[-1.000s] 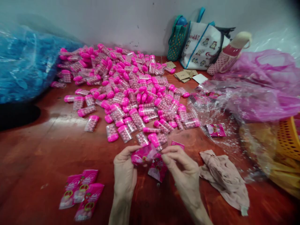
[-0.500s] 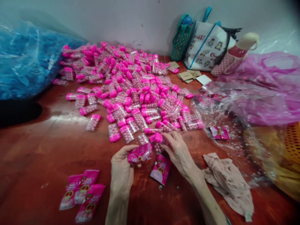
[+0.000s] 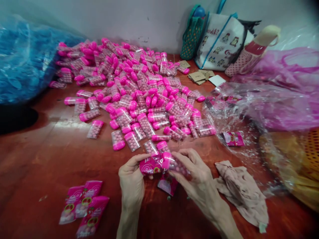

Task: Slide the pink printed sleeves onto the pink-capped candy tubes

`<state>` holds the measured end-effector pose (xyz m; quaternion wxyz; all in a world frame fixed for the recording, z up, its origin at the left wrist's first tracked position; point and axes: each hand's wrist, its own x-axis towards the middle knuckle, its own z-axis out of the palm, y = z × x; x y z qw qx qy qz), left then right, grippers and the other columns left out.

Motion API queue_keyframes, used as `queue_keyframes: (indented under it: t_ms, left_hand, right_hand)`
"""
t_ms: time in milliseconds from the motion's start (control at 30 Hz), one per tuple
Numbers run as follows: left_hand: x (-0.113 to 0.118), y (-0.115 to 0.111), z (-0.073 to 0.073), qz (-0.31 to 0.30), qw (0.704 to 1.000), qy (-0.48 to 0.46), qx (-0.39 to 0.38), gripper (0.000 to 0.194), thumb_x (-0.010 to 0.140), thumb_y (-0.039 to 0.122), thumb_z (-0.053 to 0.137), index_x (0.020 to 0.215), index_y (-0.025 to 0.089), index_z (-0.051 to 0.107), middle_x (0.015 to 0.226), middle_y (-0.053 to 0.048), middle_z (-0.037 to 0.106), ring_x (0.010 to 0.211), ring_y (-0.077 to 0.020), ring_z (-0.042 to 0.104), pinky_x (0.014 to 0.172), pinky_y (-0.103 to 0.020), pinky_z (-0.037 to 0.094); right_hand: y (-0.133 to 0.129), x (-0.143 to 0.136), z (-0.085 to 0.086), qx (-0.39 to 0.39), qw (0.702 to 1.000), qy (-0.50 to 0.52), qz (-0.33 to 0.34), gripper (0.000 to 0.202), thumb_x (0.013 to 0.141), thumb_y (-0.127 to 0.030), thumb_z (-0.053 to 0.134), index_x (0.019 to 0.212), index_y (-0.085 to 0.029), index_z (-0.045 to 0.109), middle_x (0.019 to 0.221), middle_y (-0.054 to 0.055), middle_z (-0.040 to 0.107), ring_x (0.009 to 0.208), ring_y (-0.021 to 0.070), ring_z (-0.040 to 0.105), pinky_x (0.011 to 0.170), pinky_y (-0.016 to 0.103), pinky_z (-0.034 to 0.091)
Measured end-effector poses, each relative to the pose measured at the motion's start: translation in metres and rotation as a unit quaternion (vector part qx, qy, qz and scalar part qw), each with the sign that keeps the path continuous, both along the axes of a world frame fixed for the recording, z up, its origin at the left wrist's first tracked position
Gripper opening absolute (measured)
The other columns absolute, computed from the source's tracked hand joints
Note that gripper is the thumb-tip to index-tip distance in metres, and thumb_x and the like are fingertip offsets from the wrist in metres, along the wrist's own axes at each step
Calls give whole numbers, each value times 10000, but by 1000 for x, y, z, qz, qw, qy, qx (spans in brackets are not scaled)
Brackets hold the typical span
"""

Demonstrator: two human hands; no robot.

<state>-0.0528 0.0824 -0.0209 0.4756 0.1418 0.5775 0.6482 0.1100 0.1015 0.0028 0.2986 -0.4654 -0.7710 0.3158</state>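
Observation:
Pinched in my left hand (image 3: 133, 177) is a printed pink sleeve (image 3: 150, 165). My right hand (image 3: 196, 172) grips a clear container of pink balls with a bright pink cap (image 3: 176, 164); its capped end meets the sleeve's right end. Whether the cap is inside the sleeve I cannot tell. Under my right hand another printed sleeve (image 3: 167, 185) lies on the reddish-brown surface (image 3: 119, 212), partly hidden. A large heap of capped containers (image 3: 139, 89) spreads beyond my hands. Several filled printed packs (image 3: 92, 215) lie at the lower left.
Blue items in a clear bag (image 3: 25, 63) stand at the left. A crumpled cloth (image 3: 244, 192) lies right of my hands. Behind it are clear and pink plastic bags (image 3: 281, 96) and a yellow bag (image 3: 281, 159). Cardboard pieces (image 3: 198, 77) and a white tote bag (image 3: 219, 43) are near the wall.
My right hand has turned the container, bringing its pink cap against the sleeve's end. The loose sleeve below is now more covered by my right hand. The view has shifted slightly.

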Motion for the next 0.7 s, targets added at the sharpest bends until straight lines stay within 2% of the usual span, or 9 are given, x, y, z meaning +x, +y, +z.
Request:
queue_keyframes:
  t_ms: [167, 300, 433, 533, 633, 700]
  left_hand:
    - [0, 1, 3, -47, 997, -60, -13, 178, 512, 40, 655, 623, 157, 728, 470, 3, 642, 312, -64, 455, 274, -136, 361]
    - [1, 0, 1, -97, 992, -82, -28, 146, 516, 55, 671, 612, 153, 720, 480, -9, 650, 302, -72, 461, 265, -149, 370]
    - [2, 0, 1, -105, 990, -86, -38, 162, 507, 25, 665, 605, 142, 716, 469, -5, 640, 296, -64, 452, 262, -141, 359]
    - [1, -1, 2, -114, 988, -94, -45, 134, 513, 48, 692, 613, 134, 717, 494, -9, 646, 299, -65, 455, 256, -144, 346]
    - [-2, -2, 2, -113, 986, -120, -26, 148, 543, 225, 769, 650, 135, 723, 588, -40, 679, 369, -99, 518, 293, -180, 397]
    - [-3, -4, 1, -109, 982, -151, 4, 350, 552, 443, 771, 693, 126, 730, 634, -72, 692, 457, -140, 574, 379, -226, 470]
  right_hand:
    - [2, 9, 0, -99, 993, 53, 38, 390, 797, -132, 634, 1162, -251, 564, 989, 37, 538, 860, 177, 556, 726, 285, 468]
    - [-2, 12, -1, -138, 986, 84, 30, 395, 801, -158, 637, 1174, -269, 568, 1000, 30, 545, 879, 177, 560, 741, 285, 463]
    - [-6, 11, 2, -177, 976, 121, 28, 389, 804, -219, 649, 1178, -287, 564, 1074, 30, 542, 987, 186, 539, 825, 294, 441]
    - [-9, 9, 1, -210, 966, 151, -1, 317, 817, -260, 633, 1130, -281, 596, 1079, 29, 557, 991, 191, 545, 836, 302, 444]
    - [-13, 5, -2, -232, 954, 183, -41, 277, 808, -290, 639, 1084, -273, 620, 1025, 19, 587, 934, 185, 569, 790, 285, 460]
    - [-15, 1, -4, -229, 950, 197, -75, 280, 795, -306, 651, 1070, -262, 626, 989, 16, 600, 894, 182, 581, 767, 278, 466]
